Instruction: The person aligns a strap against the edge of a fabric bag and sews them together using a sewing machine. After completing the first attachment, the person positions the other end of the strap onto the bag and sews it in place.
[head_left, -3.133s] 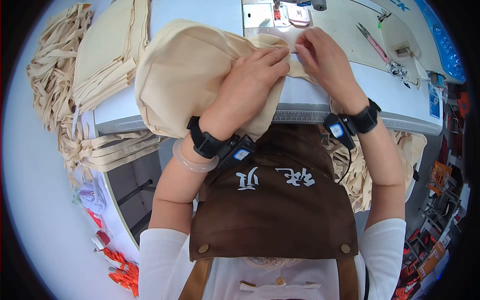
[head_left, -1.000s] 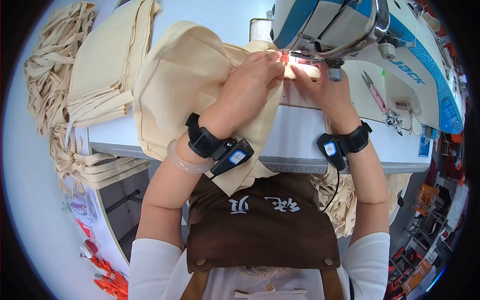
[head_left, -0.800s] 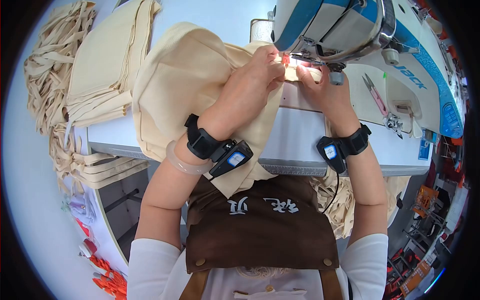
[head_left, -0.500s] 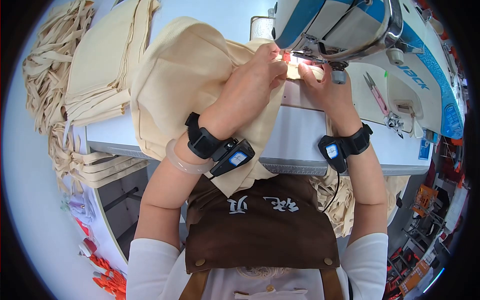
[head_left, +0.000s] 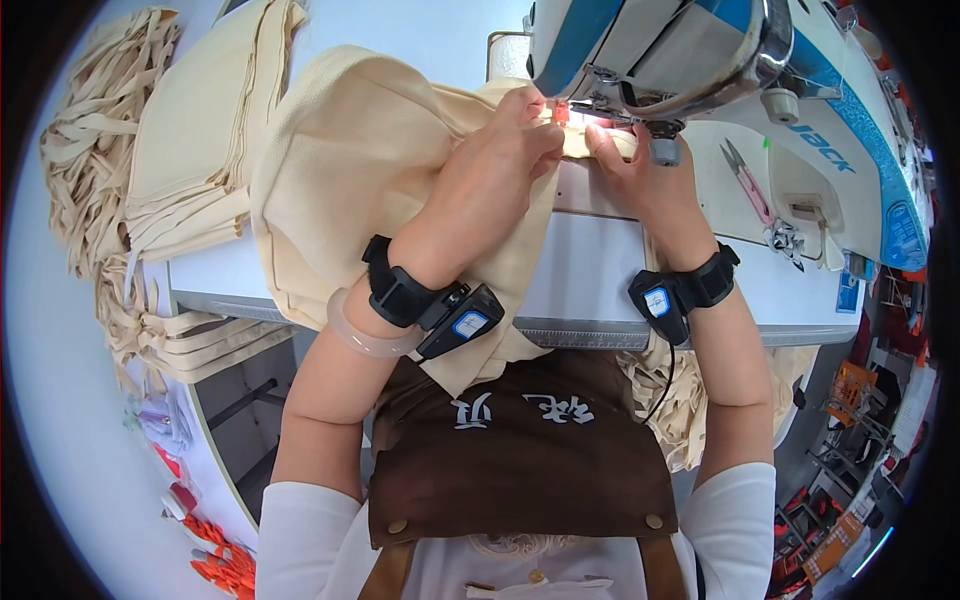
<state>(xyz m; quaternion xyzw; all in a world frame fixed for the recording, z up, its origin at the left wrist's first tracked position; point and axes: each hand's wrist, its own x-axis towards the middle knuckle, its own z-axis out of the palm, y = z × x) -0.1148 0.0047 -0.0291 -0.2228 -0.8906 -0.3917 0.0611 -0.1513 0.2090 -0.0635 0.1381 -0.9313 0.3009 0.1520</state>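
Observation:
A blue-and-white sewing machine (head_left: 660,50) stands over a piece of cream fabric (head_left: 340,160), which is bunched to the left and hangs over the table edge. My left hand (head_left: 500,150) pinches the fabric just left of the lit needle area. On the other side, my right hand (head_left: 645,170) grips a narrow cream strap (head_left: 612,145) with thumb and fingers, close under the machine head. Some right fingertips are hidden behind the machine. A red part (head_left: 562,112) sits by the needle, between the two hands.
Pink-handled scissors (head_left: 748,182) lie right of the machine bed. Stacked cream panels (head_left: 195,120) and a heap of straps (head_left: 100,130) are at the left. More straps (head_left: 670,400) hang below the table's front edge (head_left: 590,334).
The whole view has shifted slightly, with machine and hands appearing a little further left. Both hands keep their grip beside the needle; the fabric looks nearly the same.

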